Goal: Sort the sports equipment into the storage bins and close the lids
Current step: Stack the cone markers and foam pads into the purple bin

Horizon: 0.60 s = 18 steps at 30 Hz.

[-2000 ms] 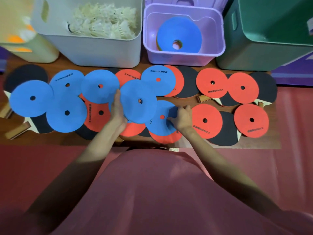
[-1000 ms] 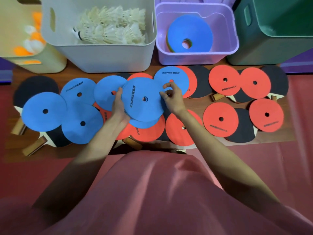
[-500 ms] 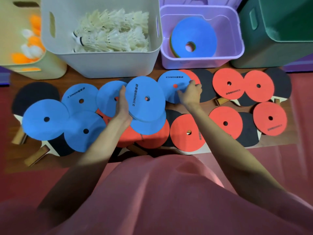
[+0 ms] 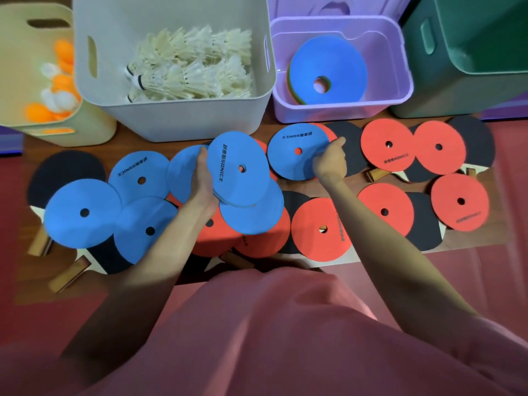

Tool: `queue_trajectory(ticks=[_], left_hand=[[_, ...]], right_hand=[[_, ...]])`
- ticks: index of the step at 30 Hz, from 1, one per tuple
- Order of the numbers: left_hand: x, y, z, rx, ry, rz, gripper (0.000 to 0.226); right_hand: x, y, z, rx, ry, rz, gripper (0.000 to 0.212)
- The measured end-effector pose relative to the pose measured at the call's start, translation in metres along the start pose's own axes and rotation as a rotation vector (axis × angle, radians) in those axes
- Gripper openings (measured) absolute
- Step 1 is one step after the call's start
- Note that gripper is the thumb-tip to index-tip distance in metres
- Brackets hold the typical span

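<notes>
Left hand (image 4: 203, 181) is gripping a fanned stack of blue discs (image 4: 239, 178), lifted above the surface (image 4: 288, 184); right hand (image 4: 328, 164) is reaching forward, fingers pinching the edge of another blue disc (image 4: 294, 151) lying flat. Behind, the purple bin (image 4: 340, 110) is holding stacked discs, the white bin (image 4: 183, 121) shuttlecocks (image 4: 188, 70), the cream bin (image 4: 94, 130) orange and white balls (image 4: 54, 87); the green bin (image 4: 445, 92) is standing rightmost.

Blue discs (image 4: 83, 212) with black lettering and red discs (image 4: 387, 144) lie over black paddles (image 4: 474, 135) with tan wooden handles (image 4: 68, 274) on the brown desk (image 4: 300, 187). Behind stand a cream bin (image 4: 94, 130) of orange and white balls (image 4: 54, 87), a grey-white bin (image 4: 183, 121) of white shuttlecocks (image 4: 194, 70), a lilac bin (image 4: 343, 110) and a dark green bin (image 4: 457, 92).
</notes>
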<state>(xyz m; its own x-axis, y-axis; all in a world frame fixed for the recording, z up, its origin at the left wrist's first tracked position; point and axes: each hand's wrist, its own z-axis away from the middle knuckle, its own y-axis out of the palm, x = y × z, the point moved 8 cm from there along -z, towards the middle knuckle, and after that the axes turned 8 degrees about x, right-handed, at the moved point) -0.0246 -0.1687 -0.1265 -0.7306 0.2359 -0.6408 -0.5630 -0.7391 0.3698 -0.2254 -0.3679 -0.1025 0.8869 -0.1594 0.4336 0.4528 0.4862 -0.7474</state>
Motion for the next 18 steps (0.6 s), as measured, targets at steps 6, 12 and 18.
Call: queue_trajectory(ticks=[6, 12, 18], left_hand=[[0.001, 0.001, -0.001, -0.027, -0.007, -0.008, 0.053], [0.005, 0.036, 0.002, 0.046, -0.006, -0.013, 0.044], [0.011, 0.102, 0.011, 0.145, 0.007, -0.057, 0.048]], right_hand=[[0.008, -0.038, 0.036, -0.086, -0.342, -0.206, 0.022], [-0.011, -0.064, 0.048, -0.034, -0.512, -0.681, 0.023], [-0.018, -0.062, 0.055, 0.176, -0.508, -0.788, 0.019]])
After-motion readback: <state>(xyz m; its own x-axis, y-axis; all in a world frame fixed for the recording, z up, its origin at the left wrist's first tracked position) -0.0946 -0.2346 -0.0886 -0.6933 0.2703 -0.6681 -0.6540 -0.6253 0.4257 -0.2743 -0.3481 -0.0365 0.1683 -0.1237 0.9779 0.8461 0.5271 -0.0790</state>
